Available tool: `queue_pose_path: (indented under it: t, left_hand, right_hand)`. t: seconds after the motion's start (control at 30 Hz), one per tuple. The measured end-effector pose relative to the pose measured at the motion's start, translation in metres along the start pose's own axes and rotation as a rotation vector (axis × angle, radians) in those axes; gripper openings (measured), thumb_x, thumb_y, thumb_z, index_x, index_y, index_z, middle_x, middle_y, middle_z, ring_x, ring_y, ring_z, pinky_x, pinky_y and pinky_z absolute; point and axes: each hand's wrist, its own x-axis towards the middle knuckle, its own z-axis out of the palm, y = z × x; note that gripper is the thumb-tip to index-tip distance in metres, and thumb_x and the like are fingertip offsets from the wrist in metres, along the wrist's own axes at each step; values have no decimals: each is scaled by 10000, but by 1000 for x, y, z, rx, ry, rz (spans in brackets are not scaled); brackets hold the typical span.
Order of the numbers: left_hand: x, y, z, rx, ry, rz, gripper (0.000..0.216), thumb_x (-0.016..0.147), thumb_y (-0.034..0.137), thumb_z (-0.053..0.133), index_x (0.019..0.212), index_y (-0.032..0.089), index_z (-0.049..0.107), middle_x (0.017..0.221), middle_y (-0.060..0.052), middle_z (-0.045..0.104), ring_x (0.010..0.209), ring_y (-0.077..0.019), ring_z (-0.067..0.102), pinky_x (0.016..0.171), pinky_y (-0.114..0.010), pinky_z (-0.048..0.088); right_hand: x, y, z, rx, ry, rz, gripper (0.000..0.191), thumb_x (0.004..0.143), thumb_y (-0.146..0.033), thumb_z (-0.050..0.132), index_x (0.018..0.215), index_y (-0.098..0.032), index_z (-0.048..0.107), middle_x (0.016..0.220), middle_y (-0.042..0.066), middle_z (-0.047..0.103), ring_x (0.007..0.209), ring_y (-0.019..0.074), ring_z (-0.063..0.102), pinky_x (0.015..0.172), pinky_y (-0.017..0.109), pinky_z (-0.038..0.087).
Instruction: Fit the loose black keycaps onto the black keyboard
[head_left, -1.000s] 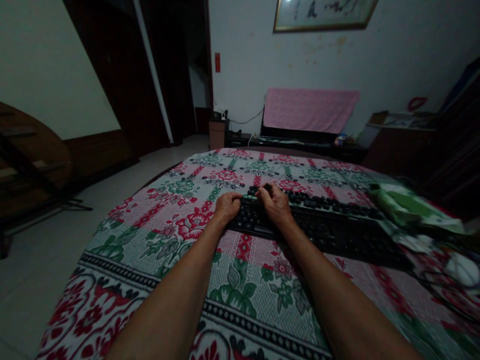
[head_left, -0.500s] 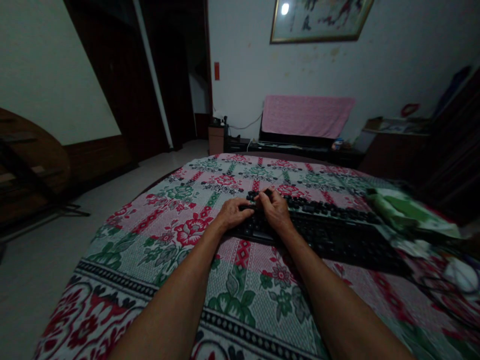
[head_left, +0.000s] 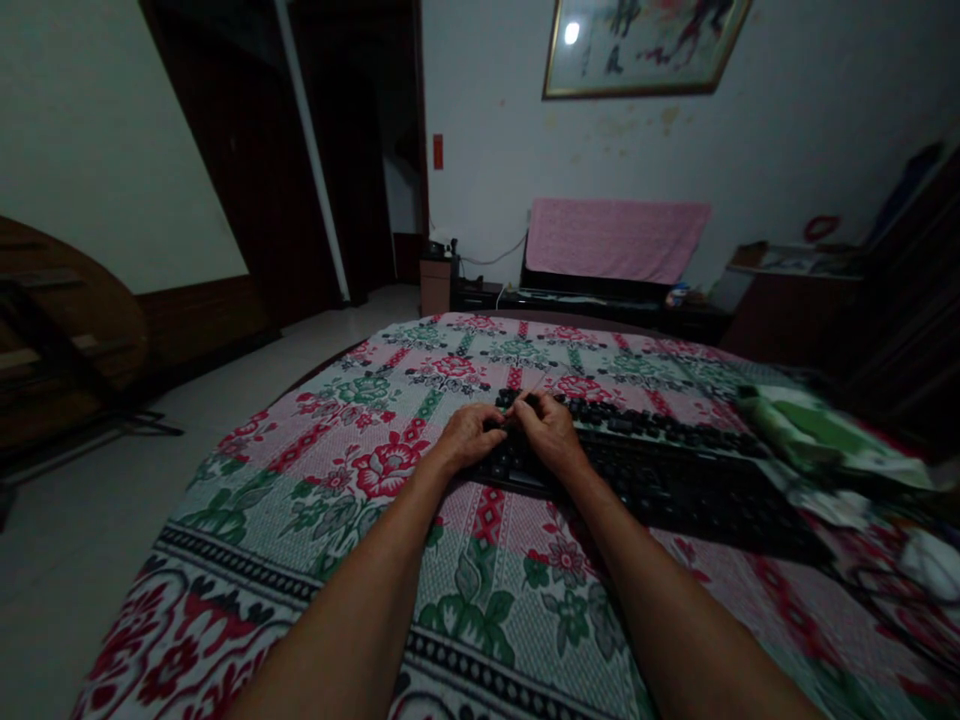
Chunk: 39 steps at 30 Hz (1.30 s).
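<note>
A black keyboard (head_left: 675, 490) lies on the flowered tablecloth, its left part under my hands. My left hand (head_left: 471, 435) rests at the keyboard's left end, its thumb and fingers closed; what they hold is too dark and small to name. My right hand (head_left: 550, 432) is beside it, with fingertips pinched close to the left ones. A thin, faint line rises from the right fingertips, too blurred to name. Behind the keyboard runs a long row of loose black keycaps (head_left: 645, 422), partly hidden by my right hand.
On the right lie a green-and-white packet (head_left: 817, 435), crumpled white tissue (head_left: 840, 507), a white object (head_left: 930, 562) and dark cables (head_left: 885, 610). The tablecloth (head_left: 360, 580) covers the table. A pink towel (head_left: 615, 238) drapes over something by the far wall.
My right fingertips have come down and closer to the left hand. The small dark piece that showed at the right fingertips is no longer visible. The view has tilted up slightly.
</note>
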Motion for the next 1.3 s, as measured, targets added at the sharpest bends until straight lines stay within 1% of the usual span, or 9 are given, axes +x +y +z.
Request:
queue_pose_path:
  t: [0.17, 0.3, 0.43, 0.5, 0.7, 0.93, 1.1, 1.23, 1.3]
  left_hand:
    - [0, -1, 4, 55, 38, -15, 192, 707, 170, 572, 876, 192, 660, 1075, -32, 646, 1022, -173, 569, 952, -295, 408]
    - [-2, 3, 2, 100, 78, -61, 216, 704, 191, 571, 904, 191, 655, 971, -34, 664, 947, -179, 586, 897, -296, 437]
    - [3, 2, -3, 78, 235, -195, 258, 704, 185, 566, 942, 195, 665, 988, -31, 672, 922, -172, 599, 874, -277, 445]
    - [11, -3, -4, 67, 277, -252, 285, 700, 174, 563, 963, 197, 671, 985, -28, 679, 908, -164, 607, 866, -263, 448]
    - [45, -23, 0, 12, 144, -416, 325, 671, 180, 577, 977, 196, 686, 833, -13, 707, 766, -150, 630, 726, -240, 474]
    - [69, -28, -2, 52, 62, -502, 355, 582, 158, 630, 922, 218, 711, 888, -16, 716, 792, -162, 641, 717, -229, 472]
    - [75, -30, -2, 104, 29, -508, 347, 570, 199, 658, 909, 237, 723, 947, -21, 713, 848, -182, 645, 759, -234, 471]
    - [76, -33, -1, 155, -15, -435, 335, 590, 201, 655, 915, 248, 724, 1007, -13, 703, 939, -183, 630, 818, -229, 453]
    - [76, -33, 0, 190, -31, -436, 341, 601, 206, 654, 931, 259, 721, 1046, -5, 692, 964, -179, 623, 833, -221, 446]
  right_hand:
    - [0, -2, -1, 12, 52, 75, 195, 779, -379, 504, 731, -193, 533, 657, 12, 633, 590, 144, 578, 602, 262, 473]
    - [3, 0, -3, 142, 106, 158, 261, 787, -457, 488, 792, -196, 500, 717, 29, 655, 528, 133, 570, 512, 254, 476]
    - [6, 1, -4, 201, 187, 210, 273, 775, -474, 489, 809, -203, 478, 710, 33, 660, 508, 138, 570, 472, 256, 482]
    - [6, 2, -4, 190, 192, 213, 277, 777, -481, 481, 802, -205, 478, 709, 35, 662, 504, 138, 569, 468, 256, 483]
    - [6, 4, -4, 216, 211, 219, 259, 771, -462, 494, 779, -204, 493, 698, 29, 657, 490, 123, 558, 466, 241, 474]
    - [8, 3, -7, 256, 279, 242, 236, 771, -440, 486, 776, -205, 470, 712, 36, 657, 500, 128, 565, 470, 249, 483]
    - [8, 4, -7, 272, 275, 261, 230, 762, -433, 496, 765, -205, 470, 704, 30, 651, 492, 119, 558, 452, 233, 471]
    - [9, 5, -6, 291, 280, 267, 230, 751, -429, 508, 771, -202, 477, 666, 10, 639, 484, 114, 556, 437, 220, 462]
    - [9, 5, -6, 301, 285, 267, 229, 747, -424, 515, 776, -199, 481, 647, -4, 631, 476, 109, 554, 431, 213, 461]
